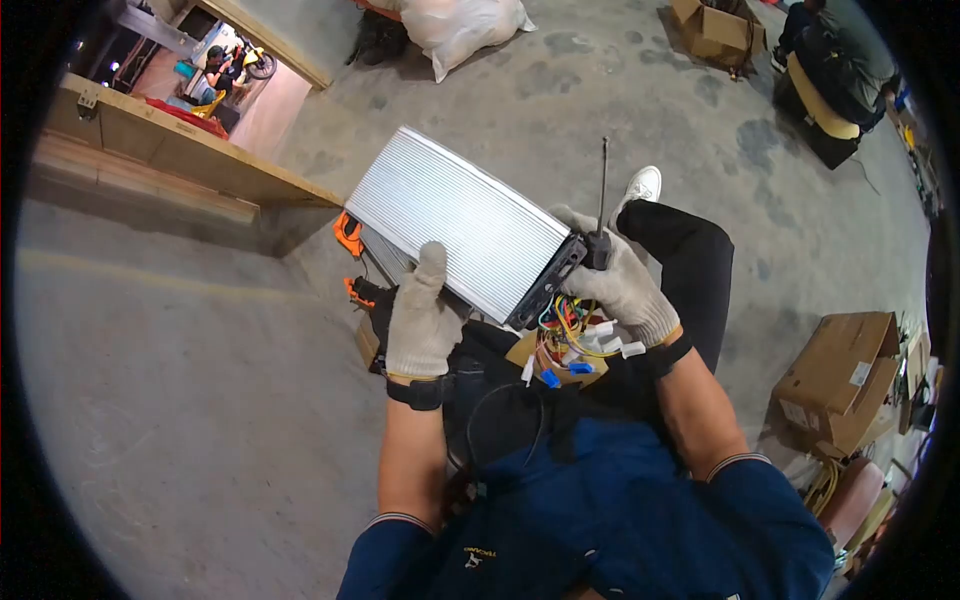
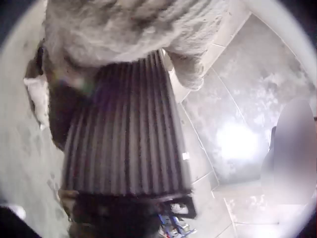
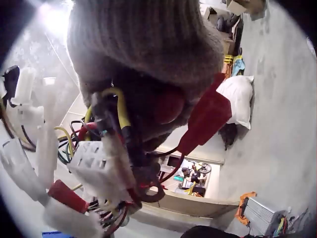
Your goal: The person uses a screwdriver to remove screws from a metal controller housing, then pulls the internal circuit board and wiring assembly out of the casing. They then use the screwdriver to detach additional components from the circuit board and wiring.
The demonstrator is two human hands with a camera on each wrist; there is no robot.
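Note:
A silver ribbed metal box lies tilted between two gloved hands above the lap. The left hand grips its near long side, thumb on the ribbed face; its other fingers are hidden beneath. At the box's black end, the right hand holds the box and a screwdriver, whose shaft points up. Coloured wires with white connectors and blue connectors hang from that end. In the left wrist view, the glove covers one end of the ribbed box. A red connector hangs near the right glove.
Orange-ended parts and another silver box stand on the floor beside the lap. A wooden frame is at the left. Cardboard boxes lie at the right; a white sack is ahead. Another person sits at the upper right.

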